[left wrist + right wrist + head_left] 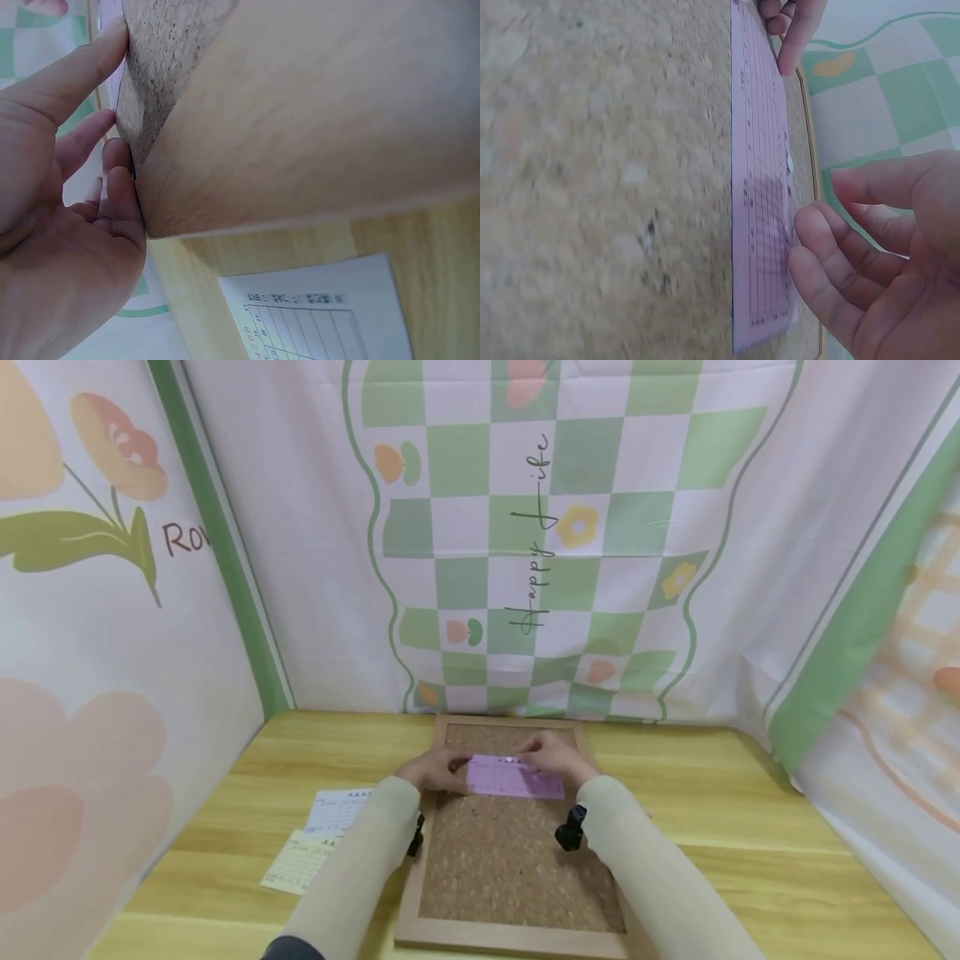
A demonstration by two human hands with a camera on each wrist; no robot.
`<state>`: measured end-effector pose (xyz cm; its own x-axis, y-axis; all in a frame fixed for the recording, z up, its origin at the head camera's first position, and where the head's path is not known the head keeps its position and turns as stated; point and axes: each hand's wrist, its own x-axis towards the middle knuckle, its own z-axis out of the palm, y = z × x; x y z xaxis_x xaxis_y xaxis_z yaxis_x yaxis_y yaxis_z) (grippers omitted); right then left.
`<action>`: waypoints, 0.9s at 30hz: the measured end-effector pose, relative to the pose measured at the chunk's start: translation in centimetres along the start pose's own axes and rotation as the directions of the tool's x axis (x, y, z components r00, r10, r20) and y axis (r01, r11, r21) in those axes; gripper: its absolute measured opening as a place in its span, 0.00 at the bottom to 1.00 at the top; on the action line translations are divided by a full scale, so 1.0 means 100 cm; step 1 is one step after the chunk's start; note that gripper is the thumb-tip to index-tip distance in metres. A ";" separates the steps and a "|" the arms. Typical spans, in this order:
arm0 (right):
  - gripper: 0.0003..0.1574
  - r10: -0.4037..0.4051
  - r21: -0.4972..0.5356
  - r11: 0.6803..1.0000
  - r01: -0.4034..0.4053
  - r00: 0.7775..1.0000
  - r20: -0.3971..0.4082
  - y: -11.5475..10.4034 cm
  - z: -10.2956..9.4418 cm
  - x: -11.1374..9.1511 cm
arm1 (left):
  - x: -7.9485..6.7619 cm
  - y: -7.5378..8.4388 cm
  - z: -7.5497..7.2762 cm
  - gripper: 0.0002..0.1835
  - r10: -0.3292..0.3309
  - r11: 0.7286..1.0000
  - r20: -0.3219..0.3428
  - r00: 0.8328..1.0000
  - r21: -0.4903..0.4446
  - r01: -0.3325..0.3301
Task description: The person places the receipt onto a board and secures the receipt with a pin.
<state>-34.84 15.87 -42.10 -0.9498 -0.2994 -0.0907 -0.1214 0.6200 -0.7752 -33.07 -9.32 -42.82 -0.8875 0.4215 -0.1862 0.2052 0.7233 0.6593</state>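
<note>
A pink printed slip [510, 783] lies across the upper part of a wood-framed cork board [517, 868]. At the slip's top edge sits a small white pin head [790, 163]. My left hand [437, 770] rests at the slip's left end, thumb and fingers spread, the fingertips [114, 36] touching slip and board. Beside the pin, my right hand [557, 758] hovers over the slip's upper right part. Its fingers [817, 232] are loosely bent with a gap to the thumb, and nothing shows between them.
On the wooden table [750, 852], left of the board, lie a white printed slip [333, 810] and a pale yellow one [295, 860], both partly behind the left sleeve [352, 868]. A patterned curtain [517, 568] hangs behind the board.
</note>
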 end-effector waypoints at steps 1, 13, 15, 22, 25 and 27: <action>0.14 -0.009 -0.008 1.000 0.009 1.000 -0.003 0.001 -0.002 -0.001 | 0.000 0.000 0.000 0.38 -0.001 1.000 0.000 1.000 -0.002 0.001; 0.18 -0.059 -0.130 0.990 0.057 0.998 -0.012 0.010 -0.024 -0.016 | 0.000 0.001 -0.001 0.38 -0.010 1.000 0.000 1.000 0.004 0.010; 0.19 -0.066 -0.148 0.987 0.064 0.998 -0.006 0.011 -0.028 -0.018 | 0.000 0.001 -0.001 0.38 -0.009 1.000 -0.001 1.000 0.005 0.009; 0.23 -0.076 -0.172 0.982 0.074 0.997 -0.009 0.018 -0.041 -0.026 | 0.001 0.000 0.001 0.38 -0.001 1.000 -0.003 1.000 -0.006 0.001; 0.24 -0.079 -0.191 0.979 0.074 0.997 -0.017 0.022 -0.046 -0.030 | 0.001 -0.001 0.001 0.38 0.006 1.000 -0.006 1.000 -0.006 -0.006; 0.24 -0.082 -0.196 0.978 0.077 0.996 -0.020 0.024 -0.049 -0.034 | 0.001 0.000 0.001 0.37 0.007 1.000 -0.006 1.000 -0.005 -0.007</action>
<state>-33.36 21.94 -40.63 -0.9421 -0.3350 -0.0143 -0.2483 0.7255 -0.6419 -33.13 -9.23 -42.92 -0.8887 0.4231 -0.1769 0.2092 0.7174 0.6645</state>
